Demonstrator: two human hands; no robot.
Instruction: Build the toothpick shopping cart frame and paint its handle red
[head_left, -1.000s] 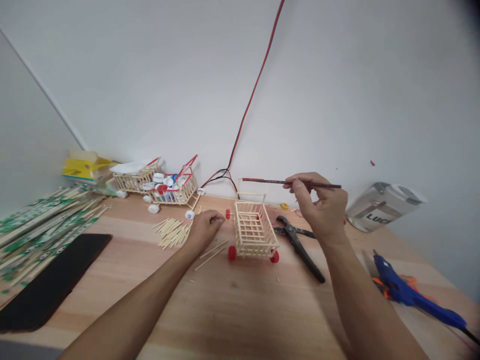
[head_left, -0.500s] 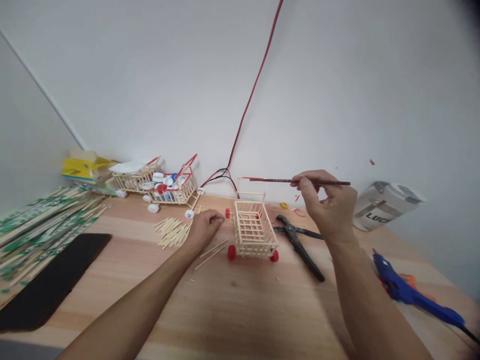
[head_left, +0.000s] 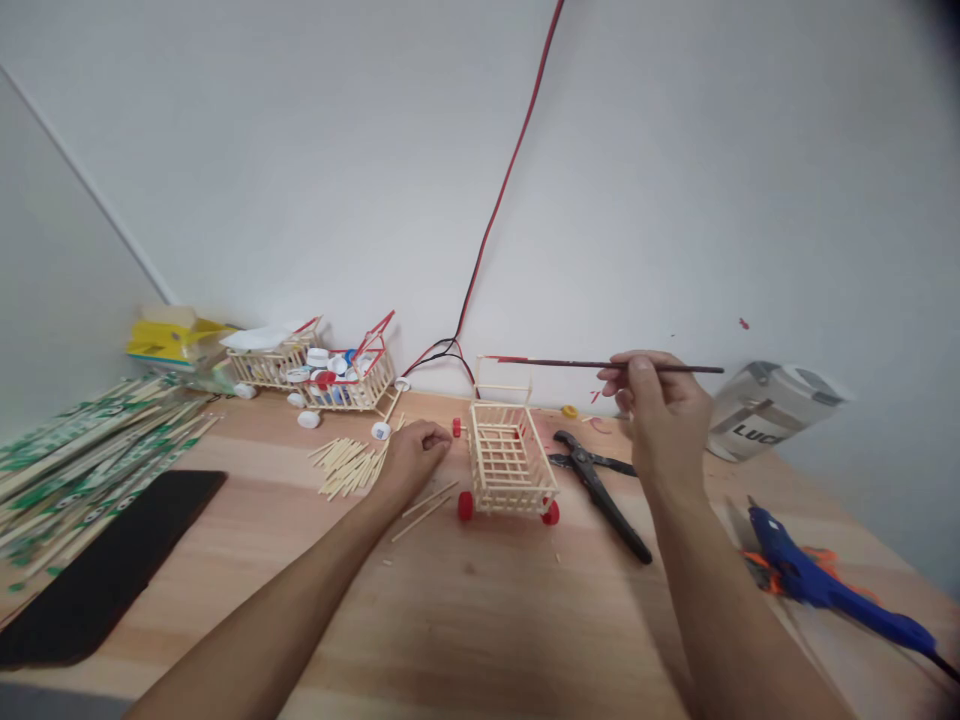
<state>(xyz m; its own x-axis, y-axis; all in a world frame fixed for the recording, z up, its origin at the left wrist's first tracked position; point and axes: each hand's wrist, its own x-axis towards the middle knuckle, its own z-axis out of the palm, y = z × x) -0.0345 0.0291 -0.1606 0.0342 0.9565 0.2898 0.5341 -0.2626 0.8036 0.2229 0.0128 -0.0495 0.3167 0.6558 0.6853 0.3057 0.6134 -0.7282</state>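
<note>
A small shopping cart (head_left: 517, 490) made of thin wooden sticks, with red bottle-cap wheels, stands on the table before me. Its raised handle frame is at the far end. My right hand (head_left: 660, 400) pinches a thin dark paintbrush (head_left: 559, 363), held level with its red-wetted bristles over the top bar of that frame; a little red shows there. Beside the cart's left side rests my left hand (head_left: 412, 452), fingers curled together. Whatever those fingers hold, if anything, is hidden.
Black pliers (head_left: 600, 495) lie right of the cart, a blue glue gun (head_left: 817, 585) farther right. Cut sticks (head_left: 349, 465) are piled left. Two stick carts stand behind, one filled with bottle caps (head_left: 337, 367). A black phone-like slab (head_left: 112, 570) and skewers (head_left: 97, 450) lie far left.
My right hand and the paintbrush have shifted to the right, bristles still along the handle's top bar. The left hand stays in place.
</note>
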